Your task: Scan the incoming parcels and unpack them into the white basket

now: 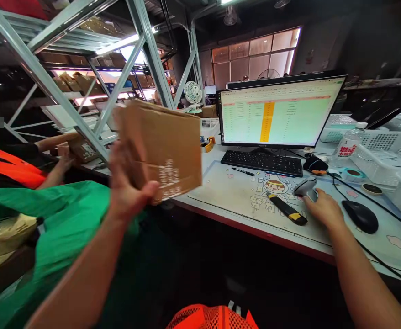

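My left hand point(127, 183) grips a brown cardboard box point(173, 146) by its left side, thumb across the lower front face. The box is raised off the desk, tilted, with white handwriting low on that face. The hand is slightly blurred. On the desk mat, my right hand point(324, 208) is closed round a grey handheld barcode scanner point(306, 186), whose head points left. Just left of it lies a black and yellow utility knife point(286, 208). A black computer mouse point(360, 216) rests to the right of that hand.
A monitor point(279, 114) showing a table stands behind a keyboard point(262, 163). A marker point(242, 171), tape rolls point(353, 174), a bottle point(349, 141) and white baskets point(375, 155) share the desk. Green cloth point(73, 224), a metal rack point(152, 55) and a co-worker's arm point(58, 169) are at left.
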